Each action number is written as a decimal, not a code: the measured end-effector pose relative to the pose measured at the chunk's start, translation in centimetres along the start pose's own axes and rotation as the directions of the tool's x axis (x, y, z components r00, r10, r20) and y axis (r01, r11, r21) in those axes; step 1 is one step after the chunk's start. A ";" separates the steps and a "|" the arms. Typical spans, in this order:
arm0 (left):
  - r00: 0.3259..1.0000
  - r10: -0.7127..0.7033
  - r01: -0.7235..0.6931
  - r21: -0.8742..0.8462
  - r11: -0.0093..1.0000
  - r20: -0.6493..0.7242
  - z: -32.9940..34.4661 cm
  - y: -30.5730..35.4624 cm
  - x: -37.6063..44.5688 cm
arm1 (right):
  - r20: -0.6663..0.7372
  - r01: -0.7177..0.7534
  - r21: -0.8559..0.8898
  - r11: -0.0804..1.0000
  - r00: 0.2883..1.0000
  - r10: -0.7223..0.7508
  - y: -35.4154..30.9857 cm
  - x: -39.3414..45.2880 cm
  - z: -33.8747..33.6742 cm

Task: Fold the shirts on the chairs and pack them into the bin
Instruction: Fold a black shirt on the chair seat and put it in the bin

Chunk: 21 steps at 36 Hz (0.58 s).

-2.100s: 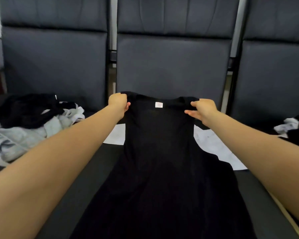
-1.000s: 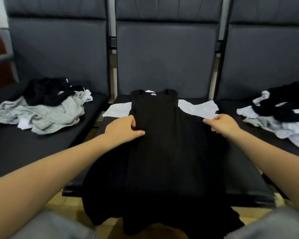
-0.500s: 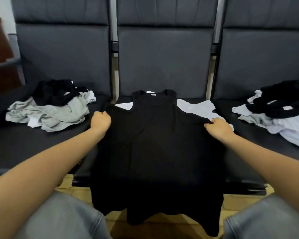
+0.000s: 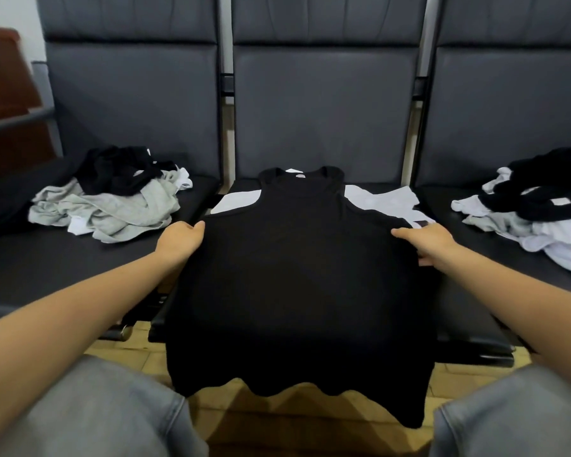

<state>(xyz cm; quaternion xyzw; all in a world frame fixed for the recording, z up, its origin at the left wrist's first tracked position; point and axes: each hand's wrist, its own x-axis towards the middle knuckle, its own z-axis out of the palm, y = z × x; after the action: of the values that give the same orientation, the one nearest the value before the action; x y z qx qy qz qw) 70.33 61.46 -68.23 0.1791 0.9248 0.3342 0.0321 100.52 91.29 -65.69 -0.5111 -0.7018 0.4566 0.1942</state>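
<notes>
Where the three dark chairs (image 4: 323,103) stand in a row, a black shirt (image 4: 297,275) lies flat on the middle seat, hem hanging over the front edge. A white shirt (image 4: 379,201) lies beneath it. Unfolded heaps sit on the left seat (image 4: 112,206) and right seat (image 4: 541,206). Left hand (image 4: 178,240) grips the shirt's left edge; right hand (image 4: 426,244) pinches its right edge.

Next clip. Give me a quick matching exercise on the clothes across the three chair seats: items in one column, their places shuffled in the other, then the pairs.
Items
1. black tank top
2. white shirt
3. grey and black pile
4. white and black pile

Places
A. left seat
B. right seat
C. spread flat on the middle seat, hem hanging over the front edge
D. lying under the spread garment

Pairs: 1-C, 2-D, 3-A, 4-B
</notes>
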 end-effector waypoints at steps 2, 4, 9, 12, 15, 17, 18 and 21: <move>0.999 0.039 -0.040 0.038 0.998 0.014 -0.5 -0.2 -1.0 | 0.096 -0.087 0.080 0.993 0.992 0.079 -0.3 -1.0 -0.3; 0.996 0.073 -0.077 0.085 0.993 0.042 -1.0 -0.1 -2.2 | 0.178 -0.159 0.023 0.987 0.972 0.153 -0.3 -2.1 -0.7; 0.985 0.140 -0.160 0.217 0.963 0.104 -1.3 0.7 -6.0 | 0.405 -0.206 -0.018 0.978 0.893 0.196 0.2 -4.7 -1.6; 0.979 0.161 -0.189 0.262 0.946 0.127 -1.5 0.9 -7.6 | 0.522 -0.158 -0.023 0.987 0.840 0.147 0.4 -6.9 -1.2; 0.971 0.198 -0.230 0.288 0.930 0.135 -1.2 0.5 -8.9 | 0.530 -0.083 0.067 0.994 0.848 0.035 0.6 -8.3 -0.8; 0.962 0.257 -0.274 0.348 0.897 0.095 -0.5 0.1 -9.7 | 0.530 -0.115 0.180 0.977 0.848 0.002 0.6 -9.0 -0.7; 0.955 0.292 -0.291 0.393 0.872 0.059 -0.2 0.0 -10.2 | 0.531 -0.139 0.236 0.962 0.847 -0.007 0.7 -9.2 -0.9; 0.940 0.342 -0.298 0.475 0.828 -0.005 0.5 0.1 -11.0 | 0.571 -0.198 0.305 0.932 0.821 -0.013 1.1 -9.9 -2.0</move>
<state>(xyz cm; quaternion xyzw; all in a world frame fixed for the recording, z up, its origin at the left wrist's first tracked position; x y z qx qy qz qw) 80.71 57.89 -69.21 0.3187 0.9350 0.1096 -0.1100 106.61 83.39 -63.67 -0.3443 -0.6086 0.7136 0.0436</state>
